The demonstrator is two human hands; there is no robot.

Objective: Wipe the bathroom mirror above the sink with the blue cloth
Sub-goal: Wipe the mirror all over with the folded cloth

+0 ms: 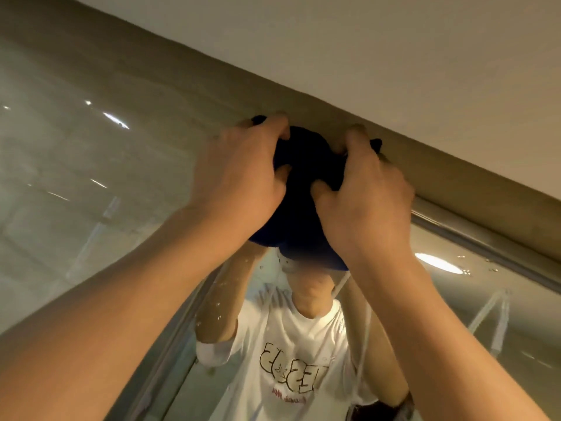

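Both hands [243,165] [364,189] gripping cloth [306,183], mirror's [76,147] top edge

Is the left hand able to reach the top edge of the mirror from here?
Probably yes. The left hand already grips the blue cloth against the mirror, its fingers near the top edge, and nothing blocks the way.

Two hands raised, left hand [239,168] and right hand [361,196], both gripping one blue cloth [306,189] against one mirror [76,165]. One reflected white T-shirt [291,354] near the bottom. One oval ceiling light [438,262] reflected at right. Several water droplets [223,284] on the glass.
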